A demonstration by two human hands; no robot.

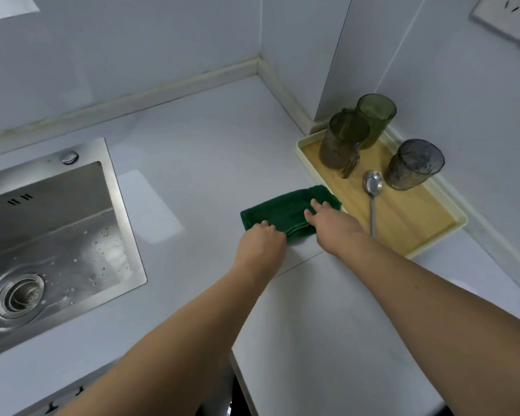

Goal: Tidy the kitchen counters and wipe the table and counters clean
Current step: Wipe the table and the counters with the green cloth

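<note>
On the pale grey kitchen counter (192, 151), a folded dark green cloth (282, 210) lies just left of a cream-rimmed wooden tray (403, 217). The left hand (260, 243) pinches its near edge with curled fingers; the right hand (332, 225) presses it with straight fingers.

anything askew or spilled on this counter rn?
Nothing spilled on the counter. Water drops sit only inside the sink. On the tray the three cups stand upside down; the spoon lies loose, its handle reaching the near rim. Both hands, left hand and right hand, are on the folded green cloth.
</note>
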